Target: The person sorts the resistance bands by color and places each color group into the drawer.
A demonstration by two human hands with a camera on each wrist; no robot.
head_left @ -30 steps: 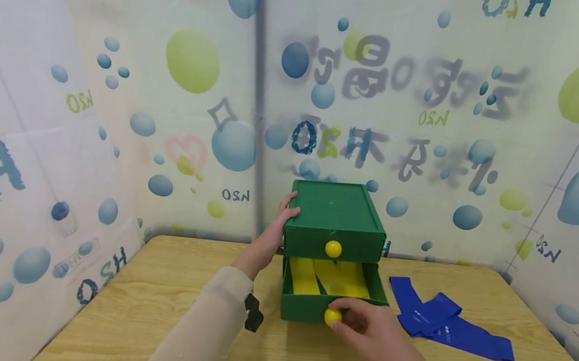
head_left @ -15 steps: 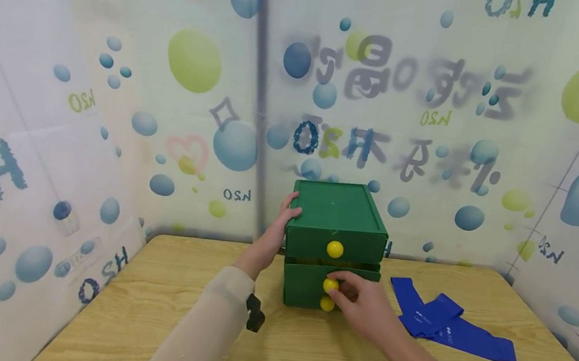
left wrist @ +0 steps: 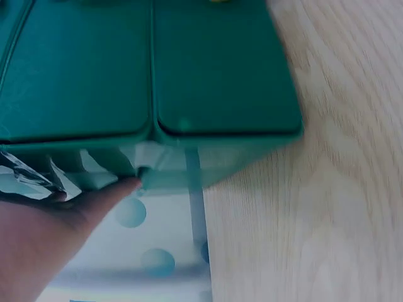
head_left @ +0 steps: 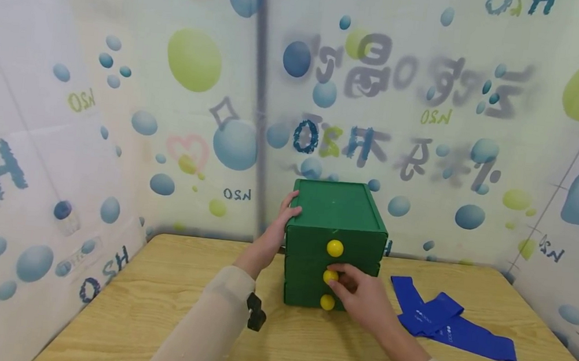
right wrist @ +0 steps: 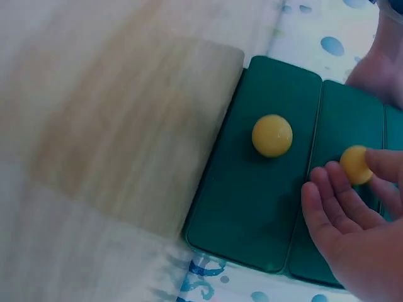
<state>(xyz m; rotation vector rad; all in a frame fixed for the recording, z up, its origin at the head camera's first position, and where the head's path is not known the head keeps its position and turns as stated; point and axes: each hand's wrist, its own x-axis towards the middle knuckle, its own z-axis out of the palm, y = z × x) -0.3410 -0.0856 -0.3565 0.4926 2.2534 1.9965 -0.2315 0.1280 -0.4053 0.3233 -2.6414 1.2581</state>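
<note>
The green drawer box [head_left: 336, 205] stands near the middle of the tabletop's [head_left: 158, 296] back edge, its three drawer fronts [head_left: 303, 283] flush with one another. The right hand [head_left: 368, 301] has thumb and fingers clamped on the middle yellow knob [head_left: 329, 277]. The left hand [head_left: 272, 238] rests against the box's left side, fingers apart. Blue strips [head_left: 430, 317] lie overlapping between the box and the tabletop's right edge.

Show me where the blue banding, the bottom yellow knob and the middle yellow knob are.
Blue banding [head_left: 431, 316], head view: where its strips cross.
Bottom yellow knob [right wrist: 272, 136], right wrist view: middle of its round face.
Middle yellow knob [head_left: 330, 277], head view: its exposed front.
</note>
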